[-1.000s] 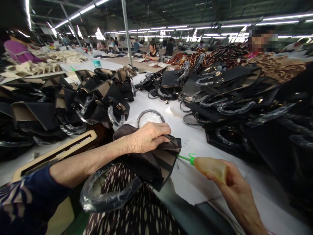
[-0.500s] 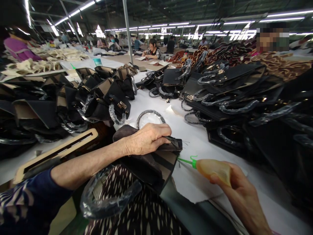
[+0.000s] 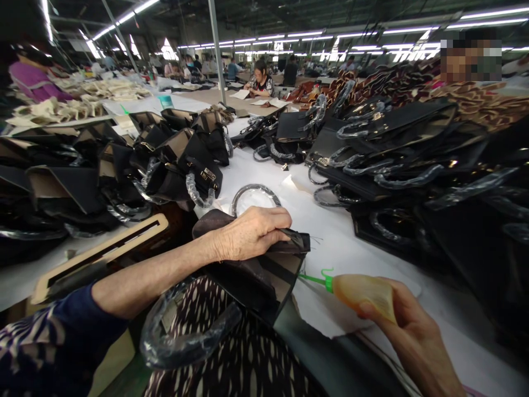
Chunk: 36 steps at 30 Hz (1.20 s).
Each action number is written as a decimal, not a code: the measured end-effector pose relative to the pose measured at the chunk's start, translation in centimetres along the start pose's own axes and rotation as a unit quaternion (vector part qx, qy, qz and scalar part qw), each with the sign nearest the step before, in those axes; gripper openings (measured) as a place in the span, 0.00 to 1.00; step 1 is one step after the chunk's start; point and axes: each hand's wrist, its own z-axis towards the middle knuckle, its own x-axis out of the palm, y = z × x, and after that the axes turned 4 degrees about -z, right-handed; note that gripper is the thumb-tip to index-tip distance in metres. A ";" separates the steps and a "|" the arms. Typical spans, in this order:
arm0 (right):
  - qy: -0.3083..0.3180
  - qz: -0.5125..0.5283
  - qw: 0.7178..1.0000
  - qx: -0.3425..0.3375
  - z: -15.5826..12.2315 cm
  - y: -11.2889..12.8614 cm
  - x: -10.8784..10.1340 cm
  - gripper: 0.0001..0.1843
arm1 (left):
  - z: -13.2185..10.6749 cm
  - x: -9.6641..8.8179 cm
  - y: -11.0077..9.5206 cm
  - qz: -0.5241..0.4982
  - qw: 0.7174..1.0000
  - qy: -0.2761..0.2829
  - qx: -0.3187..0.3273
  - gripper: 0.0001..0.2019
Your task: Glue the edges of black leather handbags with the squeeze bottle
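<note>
My left hand [image 3: 258, 231] is closed on the dark fabric edge of a black handbag [image 3: 252, 286], whose tan inside shows below the fingers. Loose threads stick out from the pinched edge. Two plastic-wrapped handles belong with the bag in front of me: a near handle [image 3: 185, 342] hangs over my lap, and a far handle [image 3: 256, 196] stands behind my hand. On the right, my right hand [image 3: 407, 314] grips a soft amber glue bottle [image 3: 363, 292]. Its thin green nozzle [image 3: 316, 279] points left, with the tip at the bag's open right edge.
Piles of black handbags lie on the left [image 3: 66, 193] and right [image 3: 413, 160] of the white table [image 3: 264, 165]. A beige slotted frame [image 3: 103, 253] sits by my left forearm. Torn paper [image 3: 322, 314] lies under the bottle. Several people work farther back.
The nozzle tip has shifted slightly left and down along the bag's edge. My left hand keeps its grip on the bag, and the whole view has shifted a little.
</note>
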 end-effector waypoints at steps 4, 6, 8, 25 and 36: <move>0.003 0.005 1.000 0.011 -0.1 0.2 0.0 0.26 | -0.2 0.1 0.0 -0.002 1.000 0.003 -0.005 0.06; 0.008 0.004 1.000 0.016 -0.1 0.3 0.0 0.26 | -0.4 0.2 0.0 -0.004 1.000 0.003 -0.005 0.06; 0.011 0.009 1.000 0.025 0.1 0.4 0.0 0.27 | -0.5 0.3 0.0 -0.007 1.000 0.002 -0.003 0.06; -0.041 -0.004 0.998 0.046 -0.1 -0.3 0.8 0.29 | -0.9 0.4 -0.1 -0.006 1.000 0.010 0.003 0.06; 0.011 0.004 0.999 0.051 -1.4 -0.3 0.2 0.27 | -1.9 0.9 -0.3 0.000 1.000 0.003 0.003 0.06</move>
